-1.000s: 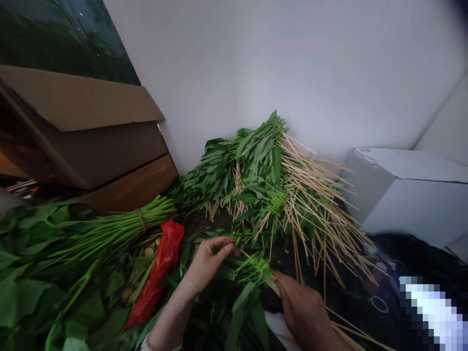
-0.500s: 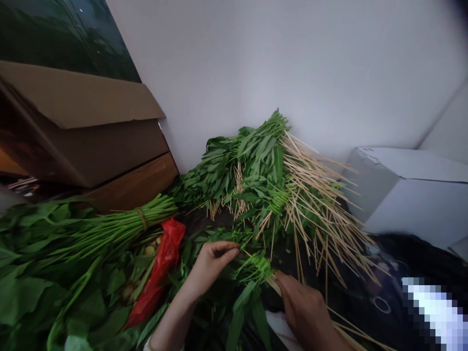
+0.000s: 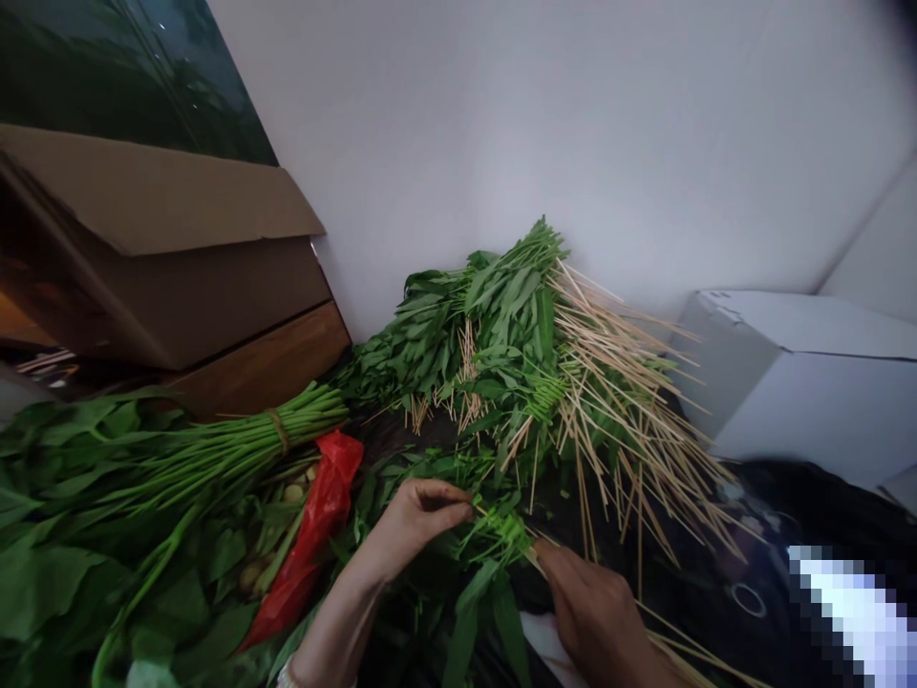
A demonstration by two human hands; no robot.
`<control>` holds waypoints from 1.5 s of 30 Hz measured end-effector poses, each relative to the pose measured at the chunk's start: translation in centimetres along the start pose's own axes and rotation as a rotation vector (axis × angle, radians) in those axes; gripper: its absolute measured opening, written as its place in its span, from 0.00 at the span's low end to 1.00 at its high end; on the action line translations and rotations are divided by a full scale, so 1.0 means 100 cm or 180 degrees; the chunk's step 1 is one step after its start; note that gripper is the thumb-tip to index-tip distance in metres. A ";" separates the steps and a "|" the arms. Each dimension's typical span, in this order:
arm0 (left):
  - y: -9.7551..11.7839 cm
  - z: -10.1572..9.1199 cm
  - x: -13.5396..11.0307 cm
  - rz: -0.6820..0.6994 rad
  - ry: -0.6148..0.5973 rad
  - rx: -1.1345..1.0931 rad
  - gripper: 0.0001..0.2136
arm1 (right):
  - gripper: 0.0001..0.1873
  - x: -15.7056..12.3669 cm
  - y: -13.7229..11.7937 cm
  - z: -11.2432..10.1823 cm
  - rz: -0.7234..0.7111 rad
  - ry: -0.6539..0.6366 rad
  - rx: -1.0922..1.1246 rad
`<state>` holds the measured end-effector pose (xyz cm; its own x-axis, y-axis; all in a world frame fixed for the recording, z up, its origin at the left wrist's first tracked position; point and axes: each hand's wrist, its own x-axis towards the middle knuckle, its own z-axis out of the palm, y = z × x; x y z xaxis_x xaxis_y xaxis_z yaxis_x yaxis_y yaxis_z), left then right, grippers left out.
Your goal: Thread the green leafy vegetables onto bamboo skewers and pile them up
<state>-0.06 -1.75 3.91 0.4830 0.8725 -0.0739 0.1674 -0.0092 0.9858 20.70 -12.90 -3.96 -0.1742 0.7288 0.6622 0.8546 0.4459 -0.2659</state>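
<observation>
Green stems (image 3: 505,531) bunched on slim pale stick (image 3: 531,555)
The bright stems sit in tight folds on the stick, which slants down to the right, low in the view; long, narrow, darker leaves (image 3: 476,604) hang below the folds, tips downward.

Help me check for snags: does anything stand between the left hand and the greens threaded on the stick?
Nothing visible does. The left hand is just beside the greens; whether they touch is unclear. The right hand holds the stick on the opposite side.

Green leaves (image 3: 508,298), tan sticks (image 3: 608,368), red plastic (image 3: 308,545)
</observation>
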 end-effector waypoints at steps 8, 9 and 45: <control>0.000 -0.011 0.002 0.0396 -0.0474 0.0454 0.08 | 0.20 0.002 -0.005 0.000 -0.0085 -0.0061 -0.0069; 0.002 -0.017 0.006 0.0362 -0.0529 0.0528 0.10 | 0.20 0.003 -0.006 0.000 -0.0111 -0.0035 -0.0072; 0.008 -0.017 0.004 0.0359 0.1170 -0.1290 0.13 | 0.17 0.004 -0.001 -0.003 0.0081 -0.0005 0.0177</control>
<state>-1.26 -0.57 4.89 0.1350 0.9906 0.0212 -0.2467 0.0129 0.9690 20.68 -12.79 -3.48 -0.1536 0.7410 0.6537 0.8304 0.4554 -0.3211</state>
